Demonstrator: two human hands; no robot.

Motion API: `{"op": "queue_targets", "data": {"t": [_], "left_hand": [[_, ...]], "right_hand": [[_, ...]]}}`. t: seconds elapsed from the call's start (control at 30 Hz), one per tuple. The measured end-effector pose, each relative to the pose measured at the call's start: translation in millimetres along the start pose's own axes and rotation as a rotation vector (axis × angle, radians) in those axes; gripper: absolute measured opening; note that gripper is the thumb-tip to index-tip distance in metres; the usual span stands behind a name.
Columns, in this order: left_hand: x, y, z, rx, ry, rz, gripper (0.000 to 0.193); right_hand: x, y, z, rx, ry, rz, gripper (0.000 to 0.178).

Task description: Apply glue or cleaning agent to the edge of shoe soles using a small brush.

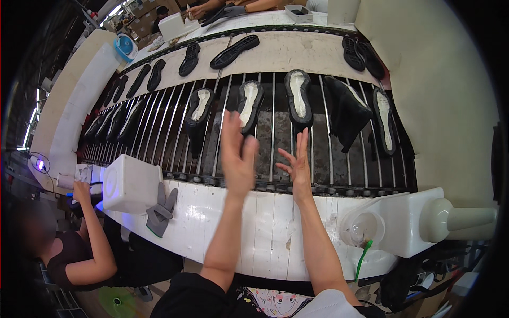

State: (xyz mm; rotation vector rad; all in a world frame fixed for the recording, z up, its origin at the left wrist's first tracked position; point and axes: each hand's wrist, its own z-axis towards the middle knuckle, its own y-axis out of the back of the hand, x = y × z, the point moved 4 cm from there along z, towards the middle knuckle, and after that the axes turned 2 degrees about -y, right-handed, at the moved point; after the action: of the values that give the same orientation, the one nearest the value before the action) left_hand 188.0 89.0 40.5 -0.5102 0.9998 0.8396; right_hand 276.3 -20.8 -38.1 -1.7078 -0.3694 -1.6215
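My left hand is raised over the near side of the roller conveyor, fingers spread and slightly blurred, holding nothing. It partly covers a black shoe upper lying bottom up with a white-coated underside. Beside it, my right hand is open too, palm turned inward. Its fingertips appear close to the near end of another black upper with a white underside; whether they touch I cannot tell. To the left lies a similar upper. At right are a tilted black upper and one more white-bottomed upper.
Black soles lie along the pale far belt. On the white near ledge are a white container, grey gloves and a white pot with a green-handled brush. A co-worker sits at left.
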Motion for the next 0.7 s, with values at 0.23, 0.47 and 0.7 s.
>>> {"op": "queue_targets", "data": {"t": [0.23,0.47,0.7], "left_hand": [[120.9,47.0,150.2,-0.109,0.463,-0.017,0.056],[234.5,36.3,193.0,-0.022,0.828,0.013,0.062],[202.5,22.7,187.5,0.314,0.688,-0.305,0.089]], "right_hand": [[-1.6,-0.2,0.2,0.014,-0.016,-0.024,0.08],[-0.7,6.5,-0.5,0.009,-0.038,-0.077,0.078],[-3.7,6.4,1.7,0.026,-0.047,-0.059,0.075]]}}
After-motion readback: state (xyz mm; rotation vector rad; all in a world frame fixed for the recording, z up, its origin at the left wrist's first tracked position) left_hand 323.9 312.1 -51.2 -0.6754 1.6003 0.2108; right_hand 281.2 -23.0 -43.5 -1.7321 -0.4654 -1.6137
